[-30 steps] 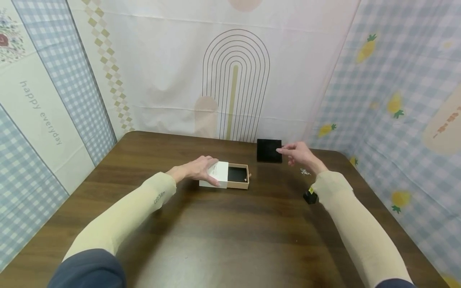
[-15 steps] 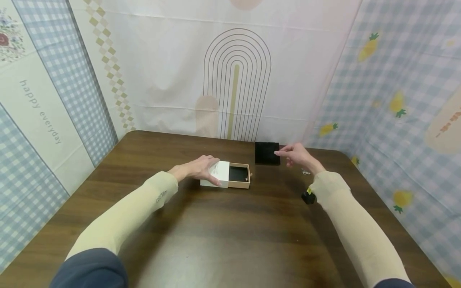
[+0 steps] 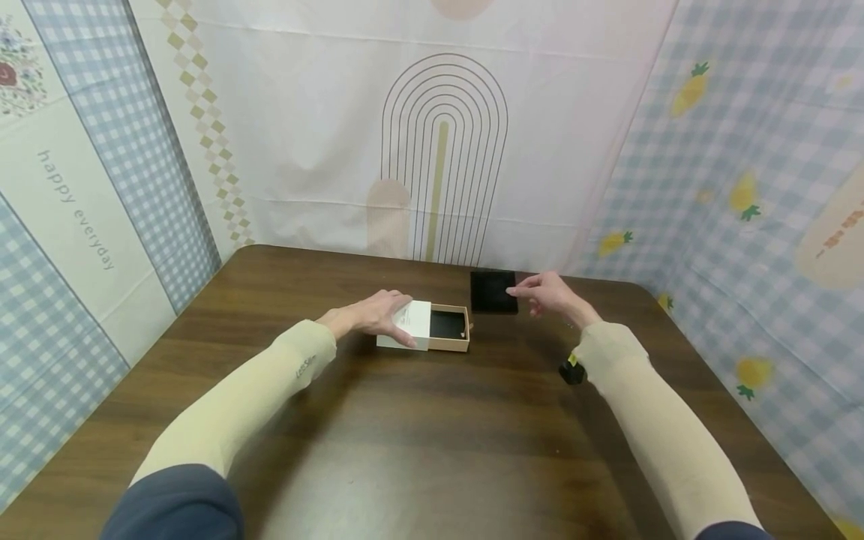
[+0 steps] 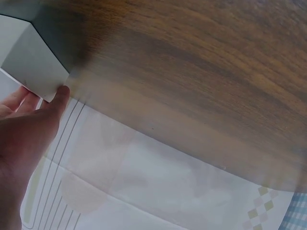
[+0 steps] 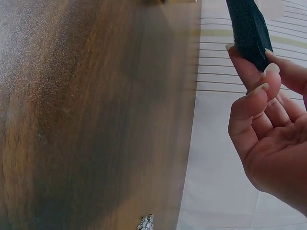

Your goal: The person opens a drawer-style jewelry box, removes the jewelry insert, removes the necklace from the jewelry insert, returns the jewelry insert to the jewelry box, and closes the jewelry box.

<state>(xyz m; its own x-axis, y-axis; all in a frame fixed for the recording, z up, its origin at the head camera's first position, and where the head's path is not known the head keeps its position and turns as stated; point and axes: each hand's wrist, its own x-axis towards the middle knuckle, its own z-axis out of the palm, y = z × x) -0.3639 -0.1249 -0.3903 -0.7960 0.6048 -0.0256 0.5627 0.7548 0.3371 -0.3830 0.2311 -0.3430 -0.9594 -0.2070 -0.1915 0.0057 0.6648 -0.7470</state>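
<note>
Holding a small drawer-style box [image 3: 423, 327] steady, the left hand [image 3: 373, 313] rests with its fingers [image 3: 398, 301] laid over the white sleeve while the thumb presses the sleeve's near side; in the left wrist view the thumb tip [image 4: 61, 91] touches a corner of the sleeve [image 4: 33, 57]. As a judgement, the work looks about midway: the tan tray [image 3: 450, 331] is already pulled out of the sleeve on the side away from the left fingers, its dark inside showing, and the black pad [image 3: 493, 292] is out of the box and not yet set into it. The pad is pinched by the right hand [image 3: 550, 295]; the right wrist view shows the fingertips [image 5: 268, 72] clamped on the pad's lower edge [image 5: 247, 28], with the rest of the pad standing beyond the fingertips, lifted off the counter [image 3: 432, 420]. It hangs just past the open end of the tray, not touching it. Both forearms reach forward over the counter in pale sleeves, the right wrist bent inward toward the box. Behind the right palm a tiny silvery bit [image 5: 146, 223] lies on the counter, too small to tell what it is.
</note>
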